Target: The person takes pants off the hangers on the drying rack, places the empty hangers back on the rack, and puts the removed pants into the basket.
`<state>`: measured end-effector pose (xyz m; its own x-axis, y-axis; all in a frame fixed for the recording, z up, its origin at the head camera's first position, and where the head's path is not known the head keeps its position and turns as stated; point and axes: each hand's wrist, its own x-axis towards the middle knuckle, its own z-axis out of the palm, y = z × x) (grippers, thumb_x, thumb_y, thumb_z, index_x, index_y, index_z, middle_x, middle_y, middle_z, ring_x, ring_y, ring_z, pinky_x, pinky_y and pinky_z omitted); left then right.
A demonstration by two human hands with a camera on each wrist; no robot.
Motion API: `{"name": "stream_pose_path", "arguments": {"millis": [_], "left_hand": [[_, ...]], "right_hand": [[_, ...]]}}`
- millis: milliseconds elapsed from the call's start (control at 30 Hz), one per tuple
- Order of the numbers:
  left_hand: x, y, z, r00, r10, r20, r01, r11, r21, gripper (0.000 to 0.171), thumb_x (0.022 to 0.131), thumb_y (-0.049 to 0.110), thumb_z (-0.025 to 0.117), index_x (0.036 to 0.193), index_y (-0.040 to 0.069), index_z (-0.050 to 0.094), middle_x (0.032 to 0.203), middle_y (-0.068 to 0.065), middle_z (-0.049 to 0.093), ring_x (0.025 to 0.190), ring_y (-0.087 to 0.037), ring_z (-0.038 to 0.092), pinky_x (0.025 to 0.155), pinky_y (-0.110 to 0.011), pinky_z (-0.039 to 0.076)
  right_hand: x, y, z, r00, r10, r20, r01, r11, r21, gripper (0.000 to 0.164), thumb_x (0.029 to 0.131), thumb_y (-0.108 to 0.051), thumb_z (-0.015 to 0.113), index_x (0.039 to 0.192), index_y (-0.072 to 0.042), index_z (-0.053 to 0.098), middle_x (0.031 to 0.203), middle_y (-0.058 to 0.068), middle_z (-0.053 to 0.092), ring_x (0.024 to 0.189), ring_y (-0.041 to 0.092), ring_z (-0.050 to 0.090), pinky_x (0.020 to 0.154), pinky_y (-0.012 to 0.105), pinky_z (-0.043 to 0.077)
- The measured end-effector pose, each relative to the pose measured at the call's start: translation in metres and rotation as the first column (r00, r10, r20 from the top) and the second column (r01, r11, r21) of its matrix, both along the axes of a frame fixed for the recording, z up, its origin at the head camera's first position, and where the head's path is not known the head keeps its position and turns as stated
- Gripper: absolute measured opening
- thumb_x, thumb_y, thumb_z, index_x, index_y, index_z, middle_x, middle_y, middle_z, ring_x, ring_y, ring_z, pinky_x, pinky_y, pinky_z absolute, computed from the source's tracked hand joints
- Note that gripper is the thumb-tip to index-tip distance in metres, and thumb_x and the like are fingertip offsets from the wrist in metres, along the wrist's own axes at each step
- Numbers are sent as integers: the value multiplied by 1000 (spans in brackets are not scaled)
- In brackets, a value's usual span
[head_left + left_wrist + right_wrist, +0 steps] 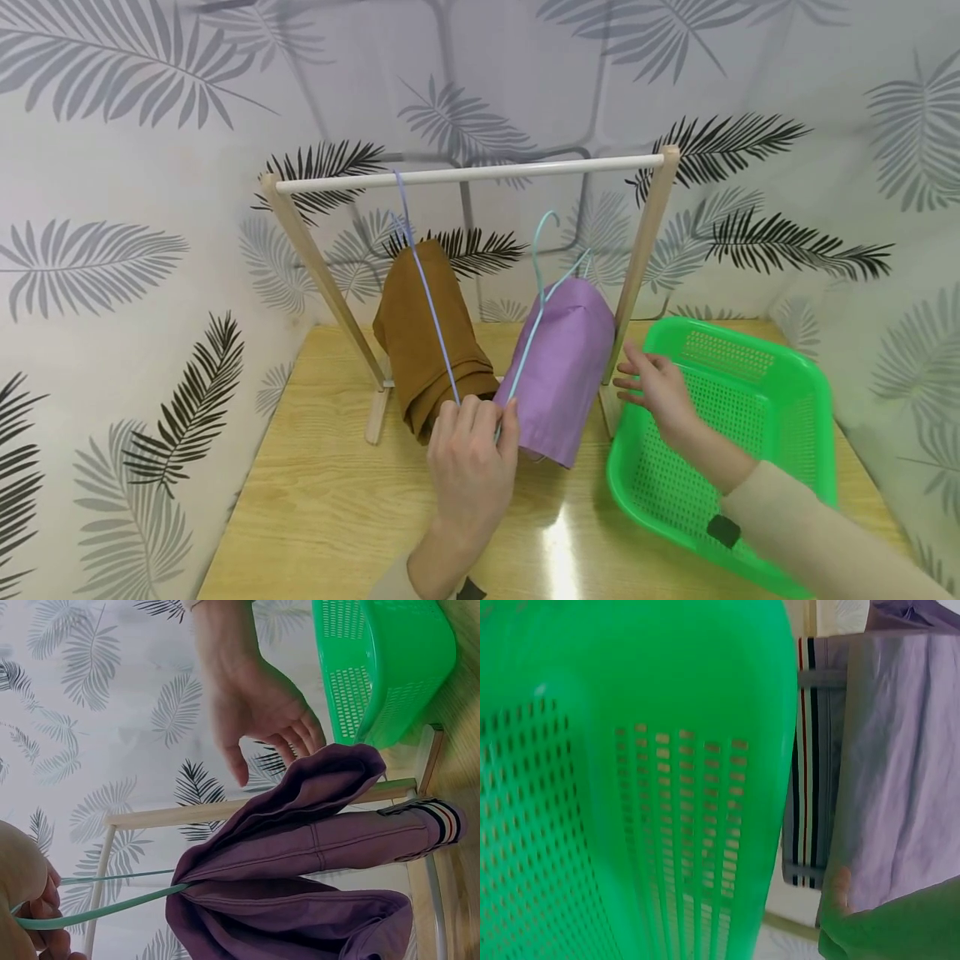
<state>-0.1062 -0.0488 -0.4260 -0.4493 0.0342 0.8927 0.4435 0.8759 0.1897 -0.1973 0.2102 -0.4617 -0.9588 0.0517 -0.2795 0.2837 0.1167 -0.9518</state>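
Note:
My left hand [474, 446] grips one end of a light teal wire hanger [536, 321]; its hook points up, below the rack's rail and apart from it. A purple garment [558, 379] drapes over this hanger. In the right wrist view the garment shows a striped band [808, 761] with loops like belt loops. Fingers spread, my right hand [660, 390] hovers beside the garment at the basket's left rim, holding nothing. On the rack's rail hangs a violet-blue hanger [429, 292] bearing a brown garment [431, 325]. Part of the teal hanger is hidden under the purple cloth.
A wooden rack with a white rail [510, 172] stands at the back of the wood-grain table [315, 500]. On the right sits a green perforated basket [813, 400], under my right forearm. Leaf-patterned sheets [90, 350] enclose the back and sides.

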Motion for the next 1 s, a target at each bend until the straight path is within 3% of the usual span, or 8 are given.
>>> {"name": "stream_pose_path", "arguments": {"millis": [133, 300, 467, 633, 767, 867, 933, 1000], "left_hand": [[1, 0, 1, 1000, -3, 2, 3, 1000, 12, 36, 105, 22, 63, 72, 9, 58, 65, -1, 54, 62, -15, 40, 55, -22, 34], [3, -1, 3, 1000, -9, 11, 9, 1000, 25, 36, 105, 21, 64, 72, 9, 58, 65, -1, 54, 62, -15, 39, 55, -21, 33], [3, -2, 4, 1000, -15, 10, 15, 999, 38, 37, 106, 21, 63, 71, 9, 57, 64, -1, 53, 61, -14, 38, 55, -21, 32], [4, -3, 4, 1000, -12, 11, 12, 999, 41, 41, 109, 24, 58, 71, 9, 57, 64, 0, 52, 61, -14, 37, 54, -21, 32], [5, -3, 5, 1000, -16, 19, 15, 999, 43, 41, 109, 24, 57, 71, 8, 57, 64, -1, 52, 61, -14, 37, 54, -20, 31], [5, -3, 5, 1000, -19, 24, 18, 999, 44, 40, 108, 23, 59, 71, 8, 57, 64, -1, 52, 61, -14, 37, 54, -20, 31], [6, -3, 6, 999, -23, 27, 22, 999, 45, 39, 107, 22, 60, 72, 8, 57, 64, -1, 52, 61, -14, 38, 54, -20, 32], [6, -3, 7, 999, -27, 28, 25, 999, 44, 38, 107, 22, 61, 71, 9, 57, 63, 0, 52, 61, -14, 39, 55, -21, 32]], "right_hand": [[2, -8, -4, 997, -19, 74, 28, 991, -131, 89, 109, -53, 47, 163, 9, 11, 153, 24, 43, 99, 7, 68, 100, 28, 59], [0, -17, -11, 991, -37, 131, 65, 973, -220, 80, 110, -48, 49, 162, 6, 21, 132, 9, 61, 95, 5, 70, 103, 30, 58], [-2, -25, -19, 985, -63, 163, 109, 952, -287, 64, 108, -50, 54, 151, -4, 41, 110, -4, 66, 95, 7, 70, 94, 27, 59], [0, -35, -24, 982, -60, 180, 119, 933, -338, 72, 106, -55, 54, 154, -4, 40, 111, -4, 64, 98, 8, 67, 90, 25, 57], [1, -43, -27, 980, -75, 184, 142, 913, -383, 69, 107, -57, 50, 150, -4, 41, 99, -9, 66, 91, 6, 65, 84, 23, 56], [0, -50, -31, 980, -90, 178, 157, 900, -407, 71, 107, -59, 47, 153, -5, 39, 113, -4, 66, 98, 8, 64, 85, 22, 54], [-1, -55, -33, 982, -86, 171, 152, 893, -424, 79, 107, -61, 46, 162, -7, 30, 138, 8, 60, 121, 18, 62, 102, 29, 53], [-2, -58, -35, 984, -67, 166, 134, 890, -436, 87, 106, -64, 43, 168, -8, 18, 160, 15, 42, 141, 27, 49, 119, 37, 45]]}}
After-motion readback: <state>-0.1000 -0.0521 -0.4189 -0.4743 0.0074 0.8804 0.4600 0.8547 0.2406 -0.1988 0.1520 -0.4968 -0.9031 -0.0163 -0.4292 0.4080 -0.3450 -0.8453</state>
